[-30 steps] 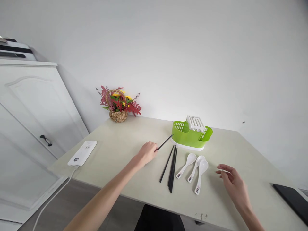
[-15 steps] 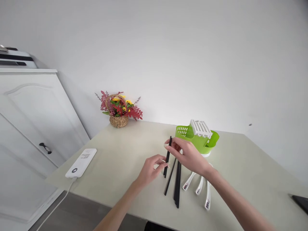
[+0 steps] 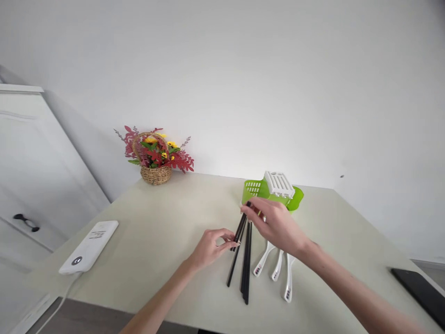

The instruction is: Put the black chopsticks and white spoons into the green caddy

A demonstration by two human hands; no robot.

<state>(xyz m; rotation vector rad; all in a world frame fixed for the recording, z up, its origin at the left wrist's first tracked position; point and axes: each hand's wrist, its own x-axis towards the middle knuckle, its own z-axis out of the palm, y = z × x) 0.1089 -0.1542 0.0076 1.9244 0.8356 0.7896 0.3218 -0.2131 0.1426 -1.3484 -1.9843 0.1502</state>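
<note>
Both my hands grip one black chopstick (image 3: 239, 228) just above the table. My right hand (image 3: 276, 227) pinches its upper end, and my left hand (image 3: 210, 247) pinches its lower end with thumb and fingertips. Several more black chopsticks (image 3: 246, 266) lie side by side on the beige table (image 3: 156, 232) right below. Three white spoons (image 3: 278, 269) lie to their right, partly hidden by my right wrist. Behind my right hand stands a green cutlery drainer (image 3: 273, 191) with a white slotted insert.
A wicker basket of red and yellow flowers (image 3: 155, 157) stands at the back left by the wall. A white power bank (image 3: 89, 246) with a cable lies near the left edge. A black tablet (image 3: 422, 292) rests at the right edge. A white cabinet (image 3: 31, 176) stands left.
My left hand lifted one chopstick off the table. My right hand swung across from the right and took its upper end. The chopstick now tilts lower, close over the others.
</note>
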